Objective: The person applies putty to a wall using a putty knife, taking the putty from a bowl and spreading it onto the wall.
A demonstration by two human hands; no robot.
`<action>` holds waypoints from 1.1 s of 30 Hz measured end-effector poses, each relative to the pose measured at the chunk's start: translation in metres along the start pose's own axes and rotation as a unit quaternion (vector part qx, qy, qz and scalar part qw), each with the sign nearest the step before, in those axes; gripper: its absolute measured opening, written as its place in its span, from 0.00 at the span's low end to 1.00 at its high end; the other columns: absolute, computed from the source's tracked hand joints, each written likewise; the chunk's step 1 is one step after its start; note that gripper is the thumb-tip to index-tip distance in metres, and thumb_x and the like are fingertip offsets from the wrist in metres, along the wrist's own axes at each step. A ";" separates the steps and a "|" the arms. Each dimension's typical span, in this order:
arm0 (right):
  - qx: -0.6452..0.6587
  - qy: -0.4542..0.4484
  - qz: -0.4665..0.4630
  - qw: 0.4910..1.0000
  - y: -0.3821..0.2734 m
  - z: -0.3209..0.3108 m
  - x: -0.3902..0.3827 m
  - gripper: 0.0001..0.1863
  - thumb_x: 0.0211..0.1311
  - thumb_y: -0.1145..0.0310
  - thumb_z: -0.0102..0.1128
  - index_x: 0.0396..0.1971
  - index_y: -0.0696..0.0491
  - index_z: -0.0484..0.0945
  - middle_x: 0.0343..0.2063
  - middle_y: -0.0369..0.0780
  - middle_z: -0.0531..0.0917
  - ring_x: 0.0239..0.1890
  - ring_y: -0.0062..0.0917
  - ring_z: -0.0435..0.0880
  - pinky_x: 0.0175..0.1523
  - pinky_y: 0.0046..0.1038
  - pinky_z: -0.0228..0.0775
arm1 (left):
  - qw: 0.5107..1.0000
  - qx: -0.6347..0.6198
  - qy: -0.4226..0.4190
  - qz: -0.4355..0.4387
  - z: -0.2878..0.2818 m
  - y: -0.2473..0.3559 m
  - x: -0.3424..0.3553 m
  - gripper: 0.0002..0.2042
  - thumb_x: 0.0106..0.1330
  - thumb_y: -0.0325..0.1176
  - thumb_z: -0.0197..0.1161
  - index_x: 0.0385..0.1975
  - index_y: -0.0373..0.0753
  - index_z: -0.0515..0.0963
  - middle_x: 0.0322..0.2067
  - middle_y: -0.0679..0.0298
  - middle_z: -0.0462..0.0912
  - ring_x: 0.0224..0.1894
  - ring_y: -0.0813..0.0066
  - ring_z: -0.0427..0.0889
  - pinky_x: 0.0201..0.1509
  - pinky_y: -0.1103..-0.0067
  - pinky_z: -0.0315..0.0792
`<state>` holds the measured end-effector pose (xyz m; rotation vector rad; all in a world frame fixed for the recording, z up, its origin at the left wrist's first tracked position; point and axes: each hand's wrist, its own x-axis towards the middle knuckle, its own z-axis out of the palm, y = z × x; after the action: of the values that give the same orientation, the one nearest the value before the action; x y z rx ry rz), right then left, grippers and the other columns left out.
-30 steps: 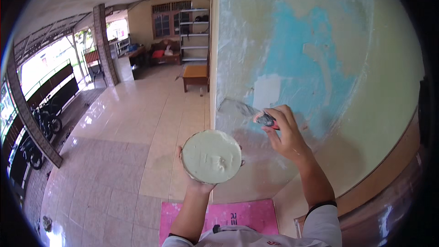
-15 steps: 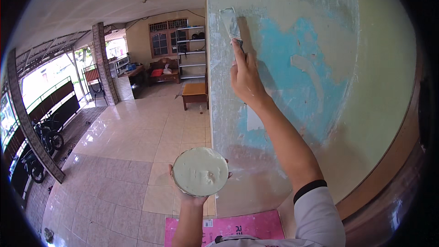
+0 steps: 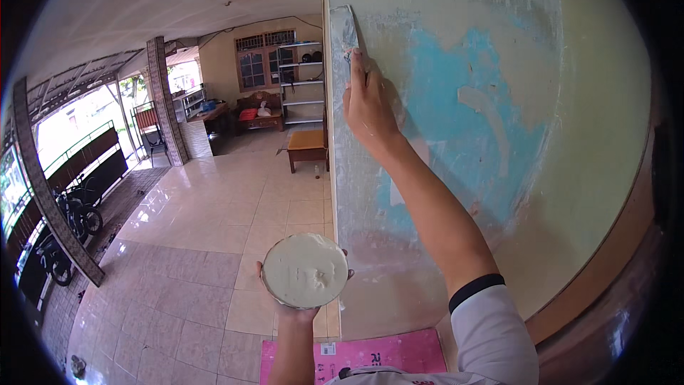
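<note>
My right hand (image 3: 370, 103) is closed round the handle of a putty knife (image 3: 345, 28), the index finger stretched along it. Its blade lies against the wall (image 3: 442, 121) close to the wall's left edge. Pale filler covers much of that wall around a bare bright-blue patch. Lower down, my left hand (image 3: 291, 309) grips a round tub of pale putty (image 3: 305, 271) from beneath, fingers round its sides. The putty's surface is mostly smooth, with a rough dent right of its middle.
A pink printed sheet (image 3: 356, 356) lies on the floor at the wall's foot. Beyond the tiled floor (image 3: 192, 221) stand a low table with an orange top (image 3: 306, 140), a shelf rack (image 3: 302, 84) and a wooden bench (image 3: 260, 115). A motorcycle (image 3: 75, 214) is parked at left.
My right hand and the putty knife have moved left and slightly up along the wall, toward its edge. The tub in my left hand has shifted slightly left.
</note>
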<state>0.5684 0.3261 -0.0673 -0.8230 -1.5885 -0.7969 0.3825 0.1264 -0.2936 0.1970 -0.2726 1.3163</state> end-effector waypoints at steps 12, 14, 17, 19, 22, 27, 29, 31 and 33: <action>-0.073 0.050 -0.062 0.994 0.012 -0.002 -0.028 0.39 0.63 0.63 0.61 0.74 0.54 0.62 0.25 0.48 0.82 0.22 0.42 0.85 0.24 0.45 0.80 | 0.993 0.116 -0.023 0.012 -0.010 0.007 0.003 0.42 0.64 0.76 0.51 0.68 0.49 0.72 0.71 0.50 0.65 0.68 0.28 0.65 0.59 0.20 0.57; -0.078 0.058 -0.054 0.994 0.014 -0.004 -0.017 0.37 0.63 0.63 0.61 0.73 0.54 0.64 0.24 0.48 0.83 0.20 0.43 0.85 0.22 0.45 0.78 | 0.996 0.090 0.002 0.010 -0.007 0.005 0.003 0.42 0.64 0.76 0.51 0.68 0.49 0.72 0.71 0.50 0.65 0.68 0.28 0.65 0.58 0.19 0.57; -0.108 0.039 -0.028 0.993 0.005 -0.009 0.017 0.37 0.63 0.62 0.61 0.72 0.53 0.66 0.24 0.48 0.84 0.21 0.42 0.86 0.22 0.45 0.78 | 0.999 0.032 0.002 0.000 -0.005 0.005 0.002 0.41 0.64 0.75 0.51 0.68 0.49 0.72 0.71 0.50 0.65 0.68 0.29 0.65 0.59 0.20 0.58; -0.127 0.026 -0.033 0.991 0.005 -0.010 0.017 0.36 0.63 0.62 0.61 0.72 0.53 0.67 0.24 0.49 0.84 0.21 0.42 0.86 0.22 0.44 0.79 | 0.999 -0.042 0.033 0.000 -0.003 0.005 0.001 0.41 0.65 0.75 0.51 0.68 0.49 0.72 0.71 0.50 0.65 0.67 0.29 0.66 0.59 0.21 0.59; -0.139 0.000 -0.044 0.989 0.004 -0.005 -0.005 0.36 0.62 0.62 0.62 0.71 0.54 0.67 0.25 0.49 0.85 0.22 0.42 0.87 0.23 0.44 0.80 | 0.999 -0.036 0.018 0.001 -0.006 0.007 0.000 0.41 0.65 0.75 0.50 0.68 0.49 0.71 0.71 0.49 0.65 0.67 0.28 0.65 0.59 0.21 0.61; -0.111 0.030 -0.070 0.991 0.005 -0.005 -0.029 0.36 0.62 0.61 0.62 0.70 0.56 0.67 0.26 0.49 0.85 0.21 0.42 0.87 0.24 0.44 0.80 | 0.997 0.077 0.008 0.019 -0.015 0.010 0.002 0.43 0.64 0.76 0.51 0.69 0.50 0.70 0.71 0.47 0.64 0.67 0.20 0.63 0.58 0.21 0.61; -0.100 0.028 -0.049 0.993 0.004 -0.010 -0.010 0.35 0.65 0.62 0.61 0.71 0.55 0.66 0.33 0.47 0.87 0.27 0.44 0.88 0.27 0.44 0.81 | 0.995 0.095 0.007 0.016 -0.017 0.009 0.004 0.43 0.63 0.76 0.51 0.70 0.50 0.69 0.71 0.46 0.63 0.67 0.17 0.62 0.58 0.21 0.60; -0.104 0.007 -0.021 0.994 -0.003 -0.014 0.022 0.35 0.65 0.61 0.61 0.71 0.55 0.66 0.33 0.47 0.88 0.27 0.44 0.88 0.27 0.44 0.81 | 0.991 0.122 0.043 0.040 -0.021 0.010 0.004 0.43 0.62 0.76 0.52 0.70 0.52 0.70 0.72 0.47 0.62 0.66 0.15 0.62 0.58 0.21 0.60; -0.111 -0.015 0.005 0.994 -0.003 -0.015 0.029 0.35 0.65 0.61 0.61 0.71 0.55 0.66 0.33 0.47 0.88 0.27 0.44 0.88 0.27 0.44 0.81 | 0.990 0.131 0.032 0.042 -0.023 0.011 0.003 0.42 0.62 0.76 0.52 0.70 0.52 0.70 0.72 0.47 0.62 0.66 0.16 0.62 0.58 0.21 0.60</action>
<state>0.5692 0.3145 -0.0366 -1.0065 -1.5380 -0.9700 0.3745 0.1381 -0.3144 0.3679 -0.0518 1.4371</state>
